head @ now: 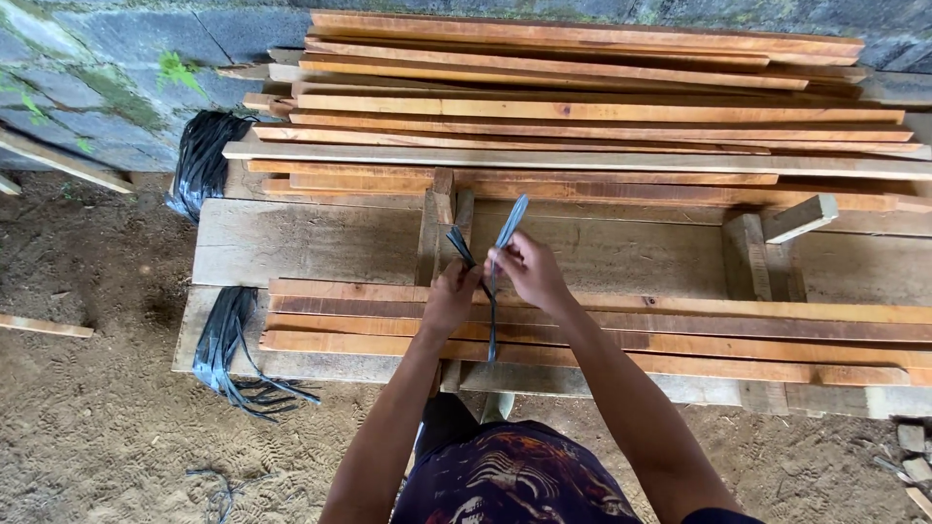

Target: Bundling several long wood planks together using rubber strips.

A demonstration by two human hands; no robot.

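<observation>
Black plastic strapping strip [492, 291] runs up between both hands above the thin reddish wooden slats [680, 330] lying along the near edge of the rough plank counter [301, 243]. Left hand [452, 296] and right hand [524, 270] each pinch it, fingers pressed together. Bundles of black strips [221, 344] hang off the counter's left edge.

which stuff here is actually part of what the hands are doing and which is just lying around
In use:
left hand
right hand
black plastic strap, gripped by both hands
near bundle of wooden slats under the strap

Lying about:
far stack of slats
two bunches of spare black straps
loose wood offcut
</observation>
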